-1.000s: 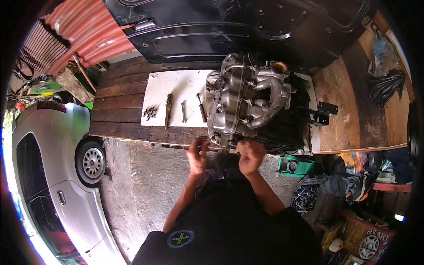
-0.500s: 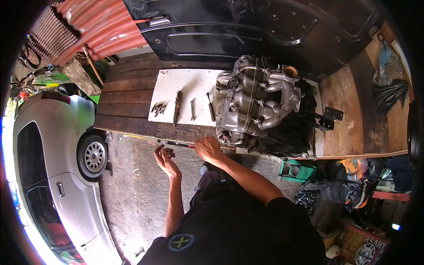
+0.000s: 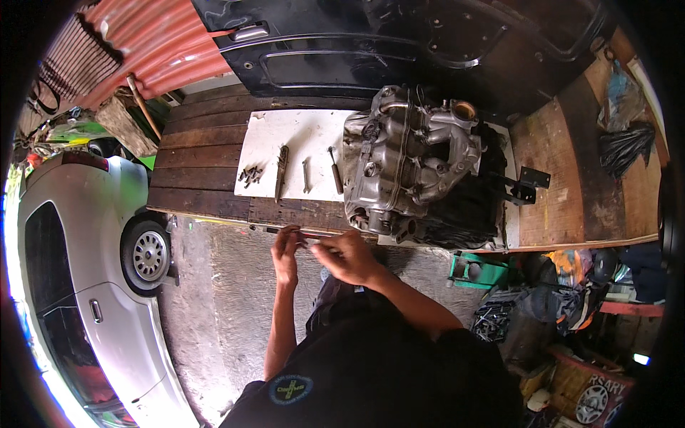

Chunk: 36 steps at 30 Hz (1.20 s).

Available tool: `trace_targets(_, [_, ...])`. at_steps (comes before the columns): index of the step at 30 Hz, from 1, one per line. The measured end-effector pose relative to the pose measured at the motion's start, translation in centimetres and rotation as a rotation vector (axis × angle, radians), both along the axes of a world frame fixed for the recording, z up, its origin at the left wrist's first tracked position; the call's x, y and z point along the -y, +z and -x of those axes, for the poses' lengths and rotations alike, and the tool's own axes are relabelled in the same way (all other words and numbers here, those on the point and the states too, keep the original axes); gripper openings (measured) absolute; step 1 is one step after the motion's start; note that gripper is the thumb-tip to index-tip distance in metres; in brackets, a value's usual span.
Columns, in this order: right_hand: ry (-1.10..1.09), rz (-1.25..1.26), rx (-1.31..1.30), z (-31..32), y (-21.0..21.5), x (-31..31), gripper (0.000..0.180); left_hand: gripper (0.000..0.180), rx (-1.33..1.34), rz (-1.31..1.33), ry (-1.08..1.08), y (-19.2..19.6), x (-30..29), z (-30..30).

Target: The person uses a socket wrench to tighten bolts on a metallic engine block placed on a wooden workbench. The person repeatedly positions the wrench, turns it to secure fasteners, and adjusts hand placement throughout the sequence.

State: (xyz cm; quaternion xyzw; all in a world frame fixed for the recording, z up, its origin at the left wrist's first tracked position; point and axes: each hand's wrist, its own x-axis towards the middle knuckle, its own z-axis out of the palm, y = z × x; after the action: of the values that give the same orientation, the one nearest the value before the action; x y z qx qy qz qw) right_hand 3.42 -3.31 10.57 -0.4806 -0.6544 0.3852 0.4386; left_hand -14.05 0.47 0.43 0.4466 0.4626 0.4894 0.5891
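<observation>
My left hand (image 3: 286, 251) is at the bench's front edge, fingers bent and closed toward my right hand. Opposite it, my right hand (image 3: 347, 258) has curled fingers, slightly blurred. Their fingertips nearly meet; whatever lies between them is too small to make out. A thin red and dark piece (image 3: 308, 235) runs along the bench edge behind the fingers; I cannot tell if either hand grips it. Beyond my right hand sits a metal engine (image 3: 399, 164) with curved manifold pipes. Left of it, a white board (image 3: 267, 132) bears small dark bolts (image 3: 250, 174), a long brownish tool (image 3: 282, 173), a wrench (image 3: 307, 175) and a dark-handled tool (image 3: 335, 174).
The wooden bench (image 3: 196, 157) spans the view, with a black vehicle panel (image 3: 328, 50) behind. A black bracket (image 3: 526, 187) juts out right of the engine. Below the bench stands a green metal object (image 3: 479, 272). At left is a silver car (image 3: 107, 264).
My left hand has moved up and right, its spread fingers now closed. My right hand has come back from the bench edge toward me, and the two hands are closer together.
</observation>
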Motion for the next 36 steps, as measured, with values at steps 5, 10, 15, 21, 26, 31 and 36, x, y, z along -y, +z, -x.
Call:
trace_targets(5, [-0.351,-0.167,-0.548,-5.8,-0.3,3.0,0.034,0.024,-0.108,-0.134,-0.406,0.3,0.7,-4.7])
trace_targets(10, [-0.35,-0.336,-1.288,-9.5,-1.8,4.7,0.037,0.026,-0.076,-0.189,-0.506,0.1,1.7,-8.9])
trace_targets(15, [-0.433,-0.344,-1.447,-10.8,-2.1,5.4,0.037,0.017,-0.155,-0.208,-0.463,0.8,1.7,-11.3])
trace_targets(21, [-0.439,-0.292,-1.385,-11.2,-1.5,4.9,0.038,0.014,-0.291,-0.32,-0.354,2.8,1.8,-12.6])
trace_targets(26, [-0.413,-0.333,-1.243,-11.2,-1.6,4.7,0.038,0.015,-0.415,-0.449,-0.346,3.8,1.7,-12.9])
trace_targets(31, [-0.368,-0.39,-1.042,-10.5,-0.9,4.7,0.039,0.018,-0.409,-0.423,-0.318,3.3,1.9,-13.2])
trace_targets(36, [-0.405,-0.441,-1.077,-10.5,-1.7,5.1,0.038,0.018,-0.413,-0.423,-0.315,3.7,1.8,-13.1])
